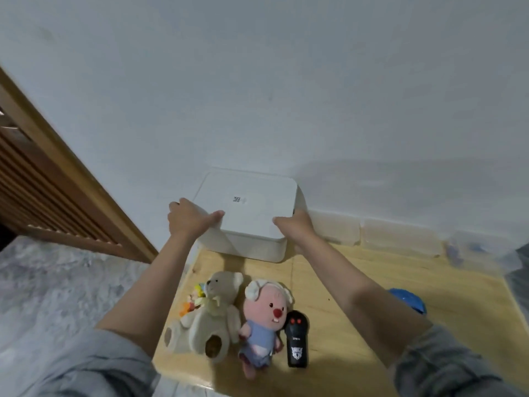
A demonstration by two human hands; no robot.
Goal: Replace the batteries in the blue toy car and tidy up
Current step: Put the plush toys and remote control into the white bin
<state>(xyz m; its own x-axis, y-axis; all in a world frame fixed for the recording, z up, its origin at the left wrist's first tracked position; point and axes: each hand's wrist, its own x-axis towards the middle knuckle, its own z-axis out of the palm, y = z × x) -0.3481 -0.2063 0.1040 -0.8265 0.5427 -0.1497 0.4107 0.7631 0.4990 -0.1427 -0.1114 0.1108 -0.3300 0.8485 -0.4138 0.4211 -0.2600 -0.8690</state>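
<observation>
A white lidded storage box (252, 207) stands at the back of the wooden table (357, 282), against the wall. My left hand (189, 220) grips the box's left front corner, thumb on the lid. My right hand (294, 226) holds the right front corner. The blue toy car (409, 300) shows only as a blue patch at the right, mostly hidden behind my right forearm. A black remote control (297, 342) lies near the front edge.
A cream teddy bear (209, 316) and a pink plush in a blue dress (266, 322) lie at the table's front left. Small coloured bits (194, 296) sit beside the bear. A wooden slatted door (43, 181) stands at left, grey marbled floor (57, 287) below it.
</observation>
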